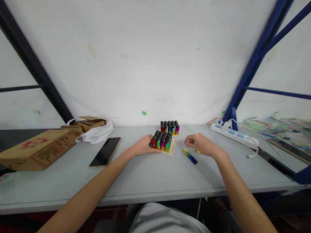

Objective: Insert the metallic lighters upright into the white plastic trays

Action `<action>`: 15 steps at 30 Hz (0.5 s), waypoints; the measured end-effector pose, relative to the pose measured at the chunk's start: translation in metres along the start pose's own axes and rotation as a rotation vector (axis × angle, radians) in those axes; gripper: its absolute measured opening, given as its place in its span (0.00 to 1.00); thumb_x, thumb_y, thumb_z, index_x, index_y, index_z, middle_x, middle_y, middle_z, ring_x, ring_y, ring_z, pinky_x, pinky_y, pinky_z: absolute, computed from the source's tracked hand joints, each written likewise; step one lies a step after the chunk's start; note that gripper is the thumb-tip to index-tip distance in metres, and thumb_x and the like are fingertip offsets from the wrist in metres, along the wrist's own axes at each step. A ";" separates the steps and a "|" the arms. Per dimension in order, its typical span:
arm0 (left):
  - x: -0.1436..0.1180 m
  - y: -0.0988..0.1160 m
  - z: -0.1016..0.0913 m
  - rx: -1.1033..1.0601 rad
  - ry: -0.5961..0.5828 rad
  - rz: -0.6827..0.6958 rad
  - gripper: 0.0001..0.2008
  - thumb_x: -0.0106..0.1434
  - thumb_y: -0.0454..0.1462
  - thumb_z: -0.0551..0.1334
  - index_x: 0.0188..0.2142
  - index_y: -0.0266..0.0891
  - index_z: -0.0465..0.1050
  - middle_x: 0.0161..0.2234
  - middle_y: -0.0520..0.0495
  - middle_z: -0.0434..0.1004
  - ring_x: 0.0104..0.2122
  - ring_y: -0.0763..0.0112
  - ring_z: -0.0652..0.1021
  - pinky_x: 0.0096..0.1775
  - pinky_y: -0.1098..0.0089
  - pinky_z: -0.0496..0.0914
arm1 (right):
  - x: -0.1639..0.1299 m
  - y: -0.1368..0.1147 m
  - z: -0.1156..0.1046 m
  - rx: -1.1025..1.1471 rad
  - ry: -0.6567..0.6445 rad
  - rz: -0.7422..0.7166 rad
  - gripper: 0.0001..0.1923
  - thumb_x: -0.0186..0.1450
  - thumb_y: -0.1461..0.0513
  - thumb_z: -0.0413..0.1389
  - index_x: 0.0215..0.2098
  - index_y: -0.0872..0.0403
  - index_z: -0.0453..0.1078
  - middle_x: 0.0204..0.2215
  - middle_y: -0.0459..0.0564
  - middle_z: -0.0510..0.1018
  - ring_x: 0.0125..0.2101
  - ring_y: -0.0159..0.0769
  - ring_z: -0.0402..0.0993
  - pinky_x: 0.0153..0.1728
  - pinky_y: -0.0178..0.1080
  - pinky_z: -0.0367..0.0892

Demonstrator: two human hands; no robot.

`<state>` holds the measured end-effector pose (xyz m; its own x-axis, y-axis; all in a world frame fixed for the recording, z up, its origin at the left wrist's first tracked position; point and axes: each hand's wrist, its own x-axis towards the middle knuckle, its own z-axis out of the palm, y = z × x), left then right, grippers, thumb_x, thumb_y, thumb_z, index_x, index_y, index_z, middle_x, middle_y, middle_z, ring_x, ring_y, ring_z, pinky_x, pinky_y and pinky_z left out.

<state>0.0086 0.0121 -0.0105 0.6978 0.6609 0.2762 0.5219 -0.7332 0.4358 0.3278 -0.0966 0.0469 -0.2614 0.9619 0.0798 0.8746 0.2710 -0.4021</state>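
A: Lighters, rainbow-gradient bodies with black caps, packed upright in a tray (162, 141) mid-counter (145, 178). Our left hand (143, 145) rests against its left side, fingers loosely curled.

B: Second block of lighters (169, 127) stands just behind it. Right hand?

A: Right hand (200, 144) is half closed, fingertips pinched over something small; we can't tell what. Loose lighter (190, 156), yellow-to-blue and glossy, lies flat beside it.

B: Tray is pale plastic with round sockets. Counter is smooth grey.
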 end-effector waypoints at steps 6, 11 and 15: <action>0.000 0.001 0.000 0.010 0.005 -0.004 0.33 0.51 0.62 0.71 0.44 0.39 0.79 0.40 0.44 0.79 0.41 0.55 0.78 0.45 0.61 0.73 | -0.023 0.055 -0.027 -0.091 -0.181 0.272 0.11 0.57 0.62 0.66 0.39 0.54 0.81 0.39 0.54 0.85 0.38 0.43 0.81 0.37 0.37 0.70; 0.000 0.000 -0.001 0.016 -0.004 0.004 0.33 0.51 0.63 0.70 0.42 0.39 0.79 0.40 0.44 0.79 0.41 0.55 0.78 0.45 0.62 0.73 | -0.021 0.058 -0.021 -0.028 -0.296 0.256 0.16 0.53 0.60 0.67 0.40 0.52 0.81 0.38 0.52 0.84 0.36 0.42 0.79 0.32 0.36 0.69; 0.000 0.000 -0.001 -0.004 -0.004 -0.010 0.34 0.50 0.63 0.71 0.44 0.40 0.79 0.40 0.45 0.79 0.42 0.54 0.78 0.46 0.62 0.73 | -0.011 0.050 -0.013 -0.102 -0.263 0.202 0.15 0.56 0.58 0.66 0.41 0.53 0.82 0.41 0.54 0.82 0.37 0.43 0.78 0.35 0.37 0.69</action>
<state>0.0078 0.0121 -0.0102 0.6943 0.6678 0.2682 0.5270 -0.7256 0.4424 0.3798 -0.0928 0.0379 -0.1633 0.9582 -0.2349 0.9522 0.0908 -0.2915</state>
